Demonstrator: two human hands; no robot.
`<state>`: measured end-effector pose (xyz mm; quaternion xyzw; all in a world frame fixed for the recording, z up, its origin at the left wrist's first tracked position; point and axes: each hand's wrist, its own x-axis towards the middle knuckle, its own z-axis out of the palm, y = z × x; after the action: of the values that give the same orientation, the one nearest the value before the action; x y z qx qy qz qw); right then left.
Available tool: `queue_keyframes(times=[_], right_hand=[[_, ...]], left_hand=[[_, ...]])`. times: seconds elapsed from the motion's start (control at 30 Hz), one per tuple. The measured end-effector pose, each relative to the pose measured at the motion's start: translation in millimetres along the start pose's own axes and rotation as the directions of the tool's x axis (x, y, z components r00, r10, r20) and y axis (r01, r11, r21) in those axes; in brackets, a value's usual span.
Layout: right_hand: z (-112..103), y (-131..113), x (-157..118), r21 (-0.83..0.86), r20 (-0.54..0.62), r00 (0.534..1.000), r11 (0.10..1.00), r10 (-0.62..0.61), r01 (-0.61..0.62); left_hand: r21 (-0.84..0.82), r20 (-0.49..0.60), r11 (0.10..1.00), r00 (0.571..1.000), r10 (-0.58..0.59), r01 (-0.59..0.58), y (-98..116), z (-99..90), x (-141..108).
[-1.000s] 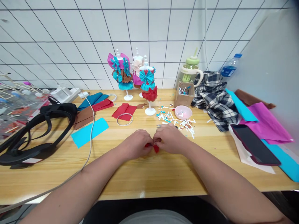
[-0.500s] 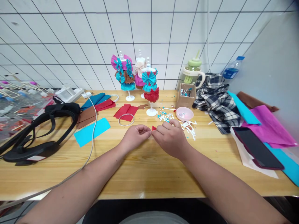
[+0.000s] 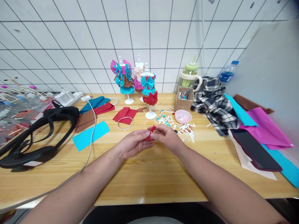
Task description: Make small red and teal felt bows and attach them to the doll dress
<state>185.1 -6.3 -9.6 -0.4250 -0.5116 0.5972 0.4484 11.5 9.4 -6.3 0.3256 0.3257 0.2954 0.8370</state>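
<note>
Grip first: L hand (image 3: pixel 135 143) has the red piece (image 3: pixel 153 128) pinched at its thumb tip, w/ fingers curled under; R hand (image 3: pixel 167 137) meets it from the other side, thumb also on the piece. So both grips are closed on the same small thing — neither hand is nearer, and the piece lies right btwn the thumb tips, no gap to either. How hard each one presses, can't tell.

Long axis of the piece: slantwise, far end up toward the front form (image 3: pixel 150 99) and a bit to that form's right, near end down toward the person and slightly to its left. It cuts across the line btwn the two thumbs rather than running along it. The ends look pleated; the middle is mostly hidden by the thumbs, so its exact shape there is unclear.

Relative to the front form, the piece is on the person's side of the base, held near it but apart. Farther out: ring (image 3: pixel 118 123) to the form's left and nearer the person, partly over the red sheets (image 3: pixel 123 113); scraps (image 3: pixel 167 120) just right of the base; bowl (image 3: pixel 183 116) beyond the scraps' near-base end, further right; box (image 3: pixel 184 102) right of the form too, behind the bowl.
</note>
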Motion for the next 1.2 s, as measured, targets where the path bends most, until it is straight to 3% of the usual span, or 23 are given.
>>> queue_keyframes(times=[0.1, 0.17, 0.3, 0.37, 0.57, 0.73, 0.87, 1.07, 1.2], right_hand=[[0, 1, 0, 0.071, -0.017, 1.0, 0.997, 0.006, -0.005], [-1, 1, 1, 0.056, -0.066, 0.998, 0.998, 0.014, -0.01], [-5, 3, 3, -0.026, -0.135, 0.99, 0.999, 0.027, -0.031], [-7, 4, 4, -0.06, -0.142, 0.989, 0.997, 0.037, -0.046], [-10, -5, 0, -0.067, -0.044, 0.995, 0.994, 0.085, -0.087], [-13, -9, -3, -0.237, 0.082, 0.994, 0.968, -0.069, 0.087], [-18, -4, 1, -0.368, 0.045, 0.992, 0.921, -0.117, 0.126], [-24, -3, 4, -0.396, -0.021, 0.985, 0.906, -0.173, 0.151], [-26, -4, 4, -0.425, -0.014, 0.983, 0.891, -0.183, 0.16]], left_hand=[[0.064, -0.017, 0.998, 1.0, -0.006, 0.007, 0, -2.8, 1], [0.169, -0.036, 0.985, 0.998, 0.054, -0.047, 0, -3.3, 1], [0.506, -0.075, 0.848, 0.972, 0.222, -0.155, 1, -0.4, 1], [0.588, -0.093, 0.794, 0.962, 0.257, -0.156, 2, 1.3, 0], [0.629, -0.13, 0.765, 0.951, 0.281, -0.14, 6, 0.2, 0], [0.629, -0.06, 0.768, 0.978, 0.2, -0.119, 7, -2.9, 0], [0.652, -0.059, 0.749, 0.977, 0.206, -0.118, 6, -3.7, 0], [0.561, -0.101, 0.823, 0.979, 0.174, -0.089, 8, -7.6, 2], [0.584, -0.092, 0.808, 0.983, 0.161, -0.077, 11, -10.0, 2]])
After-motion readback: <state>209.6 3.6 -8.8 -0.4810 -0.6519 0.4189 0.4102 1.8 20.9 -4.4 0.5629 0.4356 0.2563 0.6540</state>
